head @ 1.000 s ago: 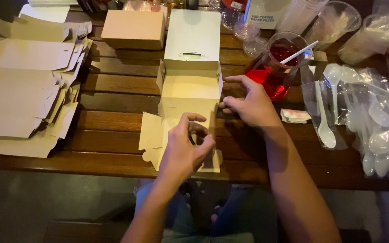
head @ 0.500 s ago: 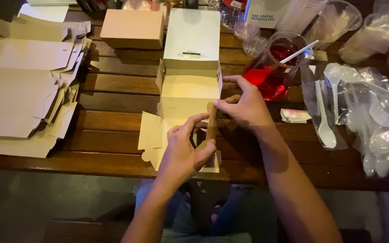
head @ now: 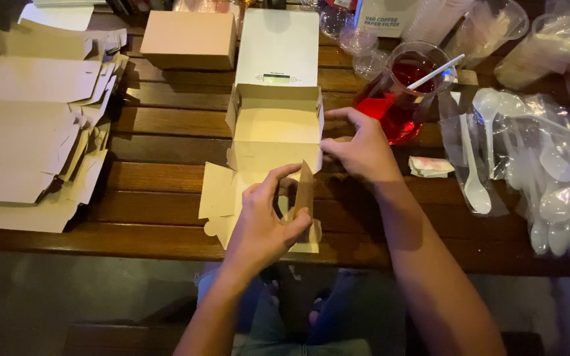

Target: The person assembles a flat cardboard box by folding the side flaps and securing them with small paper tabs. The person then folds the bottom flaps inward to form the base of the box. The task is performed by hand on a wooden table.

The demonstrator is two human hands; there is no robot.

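Two hands work one half-folded cardboard box [head: 275, 135]. The left hand [head: 265, 224] pinches its raised side flap [head: 303, 192]. Just beyond, the right hand [head: 363, 150] grips the box's right wall, fingers curled.

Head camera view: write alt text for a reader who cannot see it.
Two bare hands fold a half-assembled cardboard box on a wooden slat table: the left hand lifts a side flap, the right hand steadies the box wall. Flat unfolded boxes lie stacked left; a red drink and bagged plastic spoons sit right.
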